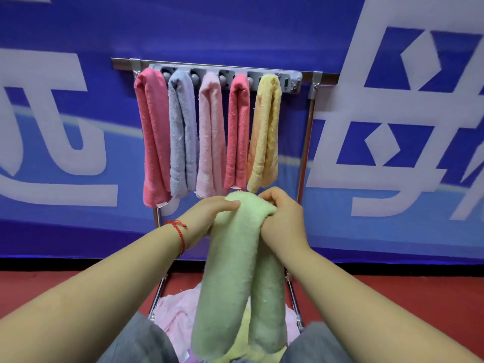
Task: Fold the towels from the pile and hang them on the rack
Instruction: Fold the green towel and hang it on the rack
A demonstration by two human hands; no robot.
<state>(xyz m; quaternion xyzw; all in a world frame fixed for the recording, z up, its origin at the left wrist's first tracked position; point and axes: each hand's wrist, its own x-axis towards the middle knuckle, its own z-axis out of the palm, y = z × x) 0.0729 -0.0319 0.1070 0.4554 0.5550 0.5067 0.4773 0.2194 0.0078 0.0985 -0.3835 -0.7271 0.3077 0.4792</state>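
A folded green towel (235, 271) is being gripped at its bend by the left hand (207, 218) and the right hand (282, 218), fingers curled round it, below the rack (225, 74), where five towels are hanging. The pile (175, 313) is lying beneath.

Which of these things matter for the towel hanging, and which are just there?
Job: green towel, gripped by left hand and right hand; rack with five hung towels; pile below.

Just there: blue banner, red floor, red wrist string.
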